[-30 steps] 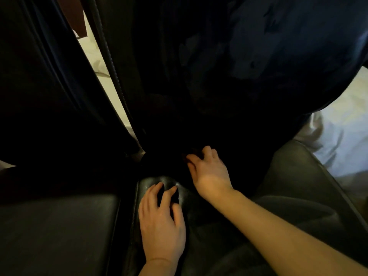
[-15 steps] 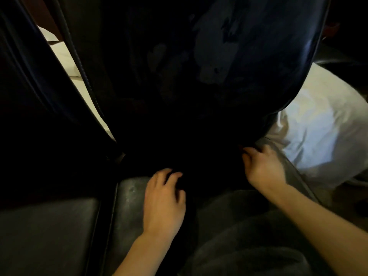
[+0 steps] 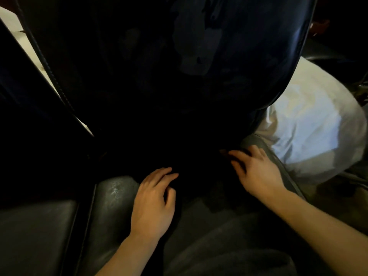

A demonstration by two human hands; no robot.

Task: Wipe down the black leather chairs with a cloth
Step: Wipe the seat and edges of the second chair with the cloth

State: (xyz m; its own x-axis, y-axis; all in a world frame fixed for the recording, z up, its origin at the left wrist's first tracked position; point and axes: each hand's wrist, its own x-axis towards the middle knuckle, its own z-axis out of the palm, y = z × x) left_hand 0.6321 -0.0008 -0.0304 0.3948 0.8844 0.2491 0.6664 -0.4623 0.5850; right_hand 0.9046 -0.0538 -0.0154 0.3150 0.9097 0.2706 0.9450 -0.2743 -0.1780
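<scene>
A black leather chair fills the view, with its glossy backrest [image 3: 199,56] upright and its seat [image 3: 113,196] below. A dark grey cloth [image 3: 219,242] lies spread over the seat, and its far edge is lost in the shadow of the crease. My left hand [image 3: 153,204] rests on the cloth near the crease with its fingers loosely bent. At the seat's back right corner my right hand [image 3: 256,172] lies with its fingers stretched toward the crease. Whether either hand pinches the cloth is hidden in the dark.
A second black leather chair [image 3: 33,236] stands close on the left, its backrest [image 3: 23,100] tilted. White bedding [image 3: 310,120] lies to the right behind the chair. A pale strip of surface [image 3: 12,24] shows between the two backrests.
My right hand has slid right along the crease, from the seat's middle to its back right corner. My left hand has crept forward toward the crease. The view has shifted.
</scene>
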